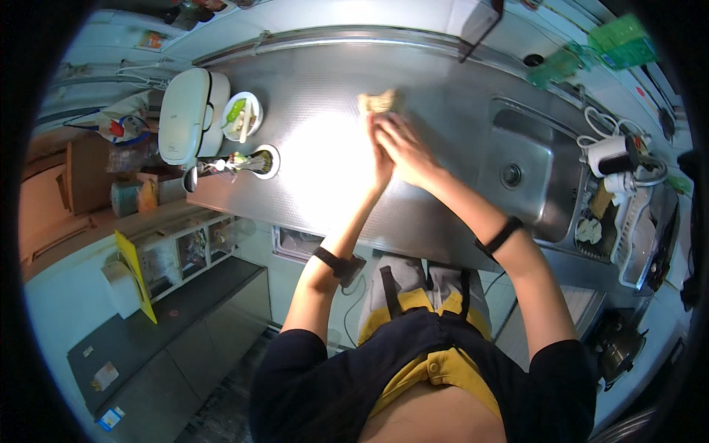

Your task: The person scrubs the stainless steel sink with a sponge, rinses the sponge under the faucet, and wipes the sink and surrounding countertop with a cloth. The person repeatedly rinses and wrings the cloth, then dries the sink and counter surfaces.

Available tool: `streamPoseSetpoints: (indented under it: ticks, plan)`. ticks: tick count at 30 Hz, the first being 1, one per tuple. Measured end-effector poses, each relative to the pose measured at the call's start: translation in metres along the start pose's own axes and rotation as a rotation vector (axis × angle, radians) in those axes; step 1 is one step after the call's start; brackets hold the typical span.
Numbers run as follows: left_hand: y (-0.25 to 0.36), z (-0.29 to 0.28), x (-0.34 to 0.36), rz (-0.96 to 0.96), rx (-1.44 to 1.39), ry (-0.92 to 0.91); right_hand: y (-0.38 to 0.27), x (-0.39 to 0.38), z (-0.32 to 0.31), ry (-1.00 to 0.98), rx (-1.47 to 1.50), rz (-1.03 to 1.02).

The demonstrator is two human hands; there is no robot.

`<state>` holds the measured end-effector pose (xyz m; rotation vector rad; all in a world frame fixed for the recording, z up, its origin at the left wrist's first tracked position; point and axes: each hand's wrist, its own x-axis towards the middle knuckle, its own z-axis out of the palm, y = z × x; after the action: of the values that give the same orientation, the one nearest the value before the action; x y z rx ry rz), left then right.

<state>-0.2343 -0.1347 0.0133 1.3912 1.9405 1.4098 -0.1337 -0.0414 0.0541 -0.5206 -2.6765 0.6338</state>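
On the steel countertop (317, 70), a crumpled yellowish cloth (378, 101) lies just beyond my fingertips. My left hand (379, 164) is closed on its near edge, partly washed out by glare. Right beside it, my right hand (410, 156) lies with fingers stretched forward and slightly apart, the tips reaching over the left fingers close to the cloth. Their overlap hides where the fingers touch the cloth. Both forearms come up from the lower edge, a black band on each wrist.
To the right is a steel sink (533, 151). At the left stand a pale lidded appliance (182, 118), a white bowl (256, 111) with green and white pieces, and a round holder (272, 164) with utensils. A white dish rack (628, 236) is beyond the sink.
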Motion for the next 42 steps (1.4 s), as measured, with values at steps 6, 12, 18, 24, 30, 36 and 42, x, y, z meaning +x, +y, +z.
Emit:
streamPoseSetpoints:
  ticks: [6, 12, 18, 24, 30, 36, 42]
  plan:
    - [-0.056, -0.095, -0.053, -0.263, 0.337, 0.104, -0.06, 0.1, 0.095, -0.548, -0.335, -0.295]
    - [-0.126, -0.094, 0.031, -0.231, 0.493, 0.134, -0.019, 0.182, 0.131, -0.484, -0.249, -0.178]
    - [-0.197, -0.078, 0.17, -0.169, 0.626, 0.093, 0.04, 0.258, 0.125, -0.435, -0.281, 0.096]
    - [-0.185, -0.041, 0.21, -0.132, 0.674, -0.168, 0.083, 0.239, 0.085, -0.363, -0.115, 0.253]
    - [-0.117, 0.076, 0.201, 0.035, 0.486, -0.225, 0.159, 0.137, 0.025, -0.139, 0.009, 0.348]
    - [-0.033, 0.205, 0.182, 0.061, 0.448, -0.395, 0.233, 0.022, -0.039, -0.063, -0.119, 0.521]
    - [0.023, 0.321, 0.169, 0.206, 0.435, -0.44, 0.304, -0.08, -0.1, -0.025, -0.094, 0.604]
